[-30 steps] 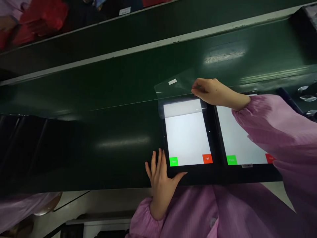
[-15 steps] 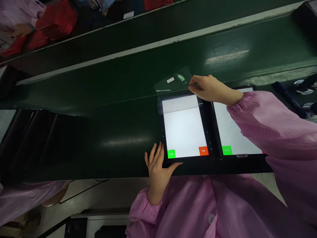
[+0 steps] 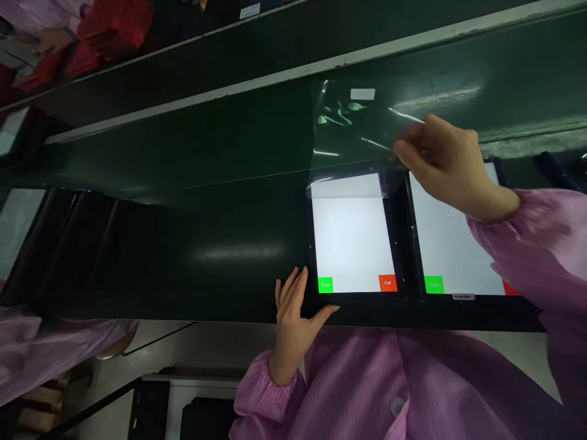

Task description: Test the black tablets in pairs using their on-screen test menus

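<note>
A tablet (image 3: 353,238) with a lit white screen, a green Pass box and a red Fail box lies on the green bench. My right hand (image 3: 443,159) pinches the edge of a clear protective film (image 3: 339,134) above the tablet's far end. The film bears a small white label (image 3: 362,94), and its near edge overlaps the top of the screen. Fingers spread, my left hand (image 3: 296,311) rests at the tablet's near left corner. A second lit tablet (image 3: 458,244) lies on the right, partly hidden by my right forearm.
Dark devices (image 3: 77,238) lie in a row at the left of the bench (image 3: 220,226). Red bundles (image 3: 114,30) and another person's hand (image 3: 55,40) appear at the far upper left. A pale raised strip (image 3: 206,101) runs along behind the bench.
My right hand has moved right and toward me, spreading the film wider and higher over the far bench. My left hand has stayed at the tablet's corner.
</note>
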Tool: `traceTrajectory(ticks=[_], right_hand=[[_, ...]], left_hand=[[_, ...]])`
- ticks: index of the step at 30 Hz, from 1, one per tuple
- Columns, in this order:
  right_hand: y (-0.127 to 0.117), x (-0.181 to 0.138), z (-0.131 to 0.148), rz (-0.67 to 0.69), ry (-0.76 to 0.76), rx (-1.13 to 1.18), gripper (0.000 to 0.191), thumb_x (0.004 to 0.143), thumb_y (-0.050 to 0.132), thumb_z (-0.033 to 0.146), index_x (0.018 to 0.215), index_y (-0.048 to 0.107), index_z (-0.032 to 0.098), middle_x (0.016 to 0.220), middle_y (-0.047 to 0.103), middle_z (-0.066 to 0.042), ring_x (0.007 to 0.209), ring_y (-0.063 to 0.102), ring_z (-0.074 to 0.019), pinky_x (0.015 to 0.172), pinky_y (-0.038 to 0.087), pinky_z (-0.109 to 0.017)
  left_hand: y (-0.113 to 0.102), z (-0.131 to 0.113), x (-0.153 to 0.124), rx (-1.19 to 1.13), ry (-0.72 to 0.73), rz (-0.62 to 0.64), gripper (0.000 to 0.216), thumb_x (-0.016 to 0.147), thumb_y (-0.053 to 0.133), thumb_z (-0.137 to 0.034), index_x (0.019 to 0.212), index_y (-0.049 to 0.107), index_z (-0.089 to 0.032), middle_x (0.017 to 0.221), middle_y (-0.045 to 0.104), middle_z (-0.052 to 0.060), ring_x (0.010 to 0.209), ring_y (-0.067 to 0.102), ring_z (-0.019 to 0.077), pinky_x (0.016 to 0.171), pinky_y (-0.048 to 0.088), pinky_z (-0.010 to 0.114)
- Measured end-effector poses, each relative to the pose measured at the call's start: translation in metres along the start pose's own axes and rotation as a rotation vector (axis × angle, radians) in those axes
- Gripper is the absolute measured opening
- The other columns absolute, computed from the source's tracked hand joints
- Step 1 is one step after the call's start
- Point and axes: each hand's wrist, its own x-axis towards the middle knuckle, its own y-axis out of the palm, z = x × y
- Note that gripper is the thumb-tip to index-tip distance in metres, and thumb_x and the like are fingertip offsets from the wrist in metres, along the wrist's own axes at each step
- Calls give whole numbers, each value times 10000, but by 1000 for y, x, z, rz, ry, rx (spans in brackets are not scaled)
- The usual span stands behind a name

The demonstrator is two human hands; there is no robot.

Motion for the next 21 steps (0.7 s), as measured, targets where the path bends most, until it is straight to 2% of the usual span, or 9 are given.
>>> traceTrajectory(ticks=[2,4,8,9,10,13,15,18,21], right_hand=[[-2,-21,4,14,-33,15,171,1021,628,383,897,586,273,845,734,-12,648,623,-150,602,504,-295],[-4,-45,8,91,-69,39,137,1032,625,396,1040,672,268,852,754,1,533,586,-125,517,483,-280],[-14,-99,20,604,-162,169,409,1045,592,286,1441,648,371,770,768,55,385,583,-130,383,459,-276],[-18,-113,22,694,-178,180,499,1029,598,254,1497,602,426,769,776,62,413,631,-154,385,486,-287],[-22,-126,23,711,-191,165,582,1011,601,232,1539,549,472,786,788,61,462,682,-186,400,521,-311],[-34,-159,18,472,-281,-31,730,989,569,242,1639,363,501,907,820,19,651,770,-279,494,608,-418],[-38,-174,12,300,-350,-272,699,1022,527,309,1671,313,456,1033,823,-38,802,783,-334,573,611,-493],[-44,-191,4,191,-377,-532,554,1061,524,376,1613,471,398,1284,755,-112,1038,733,-377,753,579,-542],[-50,-205,0,104,-297,-532,413,1024,605,254,1425,647,342,1407,663,-116,1138,675,-342,899,541,-499]], left_hand=[[-5,0,0,-38,14,-46,770,955,756,-475,1613,407,-280,1275,784,137,1176,765,345,1133,504,669],[-10,-1,3,-80,21,-86,744,955,753,-484,1591,430,-273,1193,806,113,1098,793,320,1080,567,629],[-19,-5,6,-117,23,-92,753,945,728,-572,1558,447,-236,1170,793,117,1080,794,309,1010,636,563],[-21,-6,5,-105,34,-80,755,947,714,-592,1553,444,-232,1180,786,123,1096,788,313,1007,641,557],[-22,-6,4,-85,52,-67,744,952,699,-604,1546,445,-234,1190,777,125,1116,780,317,1010,641,556],[-23,-7,-2,-25,142,-53,659,964,689,-591,1500,485,-266,1249,738,121,1182,746,321,1047,612,562],[-23,-6,-4,36,189,-51,572,962,712,-549,1451,554,-296,1333,691,122,1253,699,334,1122,543,587],[-23,-4,-3,142,198,9,448,970,723,-475,1381,647,-316,1450,616,131,1346,616,357,1230,396,608],[-25,1,4,77,158,5,515,987,683,-506,1452,588,-307,1436,614,133,1323,617,345,1232,394,590]])
